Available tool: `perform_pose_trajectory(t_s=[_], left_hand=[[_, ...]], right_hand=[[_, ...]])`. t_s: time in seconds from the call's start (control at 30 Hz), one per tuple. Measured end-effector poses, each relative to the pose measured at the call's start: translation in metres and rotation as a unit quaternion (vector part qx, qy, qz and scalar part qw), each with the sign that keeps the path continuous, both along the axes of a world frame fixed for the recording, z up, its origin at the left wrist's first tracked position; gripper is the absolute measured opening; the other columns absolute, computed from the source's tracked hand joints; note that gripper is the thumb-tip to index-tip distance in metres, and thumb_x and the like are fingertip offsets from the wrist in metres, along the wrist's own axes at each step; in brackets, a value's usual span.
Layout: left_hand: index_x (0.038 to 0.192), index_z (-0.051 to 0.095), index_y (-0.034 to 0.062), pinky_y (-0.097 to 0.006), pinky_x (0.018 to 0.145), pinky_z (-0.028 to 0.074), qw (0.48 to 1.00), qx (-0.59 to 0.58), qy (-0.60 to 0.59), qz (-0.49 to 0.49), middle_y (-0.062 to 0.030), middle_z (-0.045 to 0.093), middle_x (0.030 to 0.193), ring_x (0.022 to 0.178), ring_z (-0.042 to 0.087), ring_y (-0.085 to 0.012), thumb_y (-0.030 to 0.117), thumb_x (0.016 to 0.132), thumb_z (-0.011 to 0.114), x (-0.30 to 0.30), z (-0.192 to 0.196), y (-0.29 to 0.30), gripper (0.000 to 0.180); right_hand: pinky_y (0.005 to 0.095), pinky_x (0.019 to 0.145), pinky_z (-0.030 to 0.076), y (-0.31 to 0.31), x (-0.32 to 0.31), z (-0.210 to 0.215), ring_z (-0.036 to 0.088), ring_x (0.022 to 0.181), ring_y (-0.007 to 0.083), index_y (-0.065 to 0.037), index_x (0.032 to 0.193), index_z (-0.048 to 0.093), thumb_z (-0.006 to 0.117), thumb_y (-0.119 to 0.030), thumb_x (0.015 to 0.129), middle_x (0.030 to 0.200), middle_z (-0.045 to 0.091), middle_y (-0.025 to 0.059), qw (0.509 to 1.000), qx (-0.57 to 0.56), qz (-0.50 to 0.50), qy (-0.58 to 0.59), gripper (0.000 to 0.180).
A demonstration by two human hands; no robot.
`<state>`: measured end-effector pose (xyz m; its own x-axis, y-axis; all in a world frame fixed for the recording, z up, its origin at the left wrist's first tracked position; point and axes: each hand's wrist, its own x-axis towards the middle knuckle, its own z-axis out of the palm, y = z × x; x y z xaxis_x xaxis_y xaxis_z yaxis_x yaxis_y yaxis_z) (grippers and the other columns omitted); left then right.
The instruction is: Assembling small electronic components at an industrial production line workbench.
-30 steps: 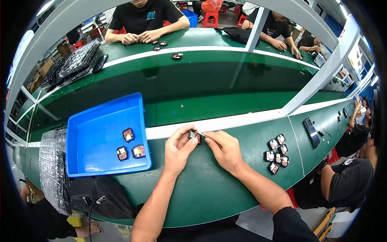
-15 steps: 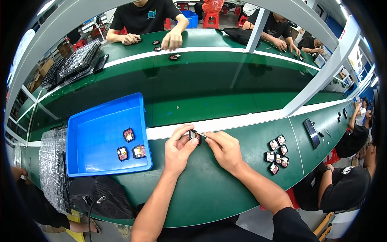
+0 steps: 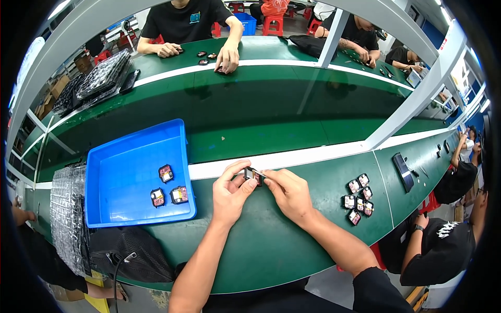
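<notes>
My left hand [image 3: 229, 195] grips a small black watch-like case [image 3: 257, 178] between thumb and fingers, just above the green bench. Inside the case a reddish circuit board shows. My right hand [image 3: 289, 194] pinches slim metal tweezers [image 3: 259, 172], their tip at the case's upper edge. The exact contact point is too small to make out, and my left fingers and thumb cover part of the case. To the right lies a cluster of several similar open cases [image 3: 360, 203], with reddish boards and pale blocks. Three more cases [image 3: 166, 173] rest in the blue tray [image 3: 135, 216] on the left.
A black mesh bag [image 3: 130, 255] and stacked clear plastic trays [image 3: 68, 219] stand near the blue tray. A white ledge [image 3: 292, 160] and a slanted post [image 3: 412, 104] border the bench [image 3: 250, 261]. A dark device [image 3: 403, 173] lies at right. Across the belt, other people handle small parts.
My hands, the case and the tweezers hold nearly the same position. Across the belt, a co-worker's hand has come down onto a small part at the ledge.
</notes>
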<state>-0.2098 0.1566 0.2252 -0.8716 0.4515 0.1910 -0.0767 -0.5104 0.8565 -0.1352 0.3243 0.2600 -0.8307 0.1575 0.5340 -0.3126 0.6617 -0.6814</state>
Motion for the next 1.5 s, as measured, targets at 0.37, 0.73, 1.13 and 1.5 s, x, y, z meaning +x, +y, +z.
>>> perform_pose_trajectory(t_s=[0.37,0.73,1.13,1.5], left_hand=[[0.136,0.062,-0.0077,-0.034,0.101,0.057,0.999,-0.015,0.017,0.036,-0.0138,0.055,0.142,0.119,0.065,-0.0231,0.000,0.094,0.080,0.001,0.000,0.000,0.047],[0.135,0.062,-0.0047,-0.035,0.104,0.056,0.992,-0.075,0.096,0.035,-0.0116,0.064,0.126,0.118,0.066,-0.0198,0.003,0.090,0.085,0.017,0.024,-0.006,0.051],[0.132,0.061,-0.0024,-0.034,0.103,0.055,0.924,-0.206,0.210,0.243,-0.0099,0.061,0.127,0.120,0.061,-0.0186,-0.007,0.092,0.076,-0.015,0.095,-0.079,0.043],[0.120,0.064,-0.0022,-0.034,0.089,0.056,0.817,-0.467,0.131,0.313,-0.0125,0.069,0.107,0.096,0.068,-0.0193,0.000,0.091,0.078,-0.021,0.067,-0.126,0.032]], right_hand=[[0.0369,0.060,0.053,0.004,0.000,-0.005,0.065,0.067,0.0268,-0.005,0.115,0.075,0.077,-0.003,0.093,0.087,0.071,0.0118,0.999,0.034,-0.009,-0.033,0.022],[0.0228,0.066,0.049,0.010,-0.005,-0.011,0.060,0.074,0.0050,0.004,0.117,0.072,0.072,-0.004,0.099,0.086,0.072,0.0025,0.976,-0.198,-0.016,-0.095,0.020],[0.0263,0.074,0.055,0.013,-0.005,-0.012,0.066,0.081,0.0089,0.002,0.122,0.073,0.072,-0.009,0.100,0.097,0.077,0.0099,0.978,-0.176,-0.019,-0.108,0.024],[0.0389,0.076,0.056,0.022,0.005,0.015,0.072,0.081,0.0298,0.001,0.121,0.068,0.065,-0.013,0.104,0.094,0.074,0.0180,0.992,-0.114,-0.013,-0.059,0.022]])
